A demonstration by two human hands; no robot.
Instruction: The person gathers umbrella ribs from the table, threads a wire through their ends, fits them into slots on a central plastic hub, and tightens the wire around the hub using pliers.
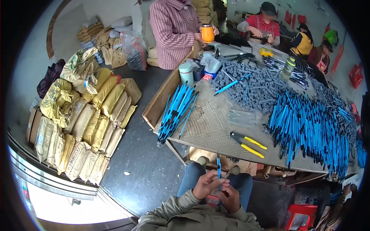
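Note:
Above my lap, a thin blue rod with black fittings (219,166) stands nearly upright between my hands. My left hand (206,184) is closed on it, thumb and fingers pinched at its middle. My right hand (230,197) closes round its lower part, fingers curled. Something small and greyish near the fingertips is too small to make out. On the table edge ahead lie cutting pliers with yellow handles (250,145). Beyond them is a bundle of thin pale wires (242,117).
Blue rods are heaped at the table's left (177,109) and right (312,131). Grey plastic parts (246,82) pile up behind. A mint canister (186,74) and a bottle (288,68) stand there. Filled sacks (88,127) line the left. A person holds an orange cup (207,33); others sit farther back.

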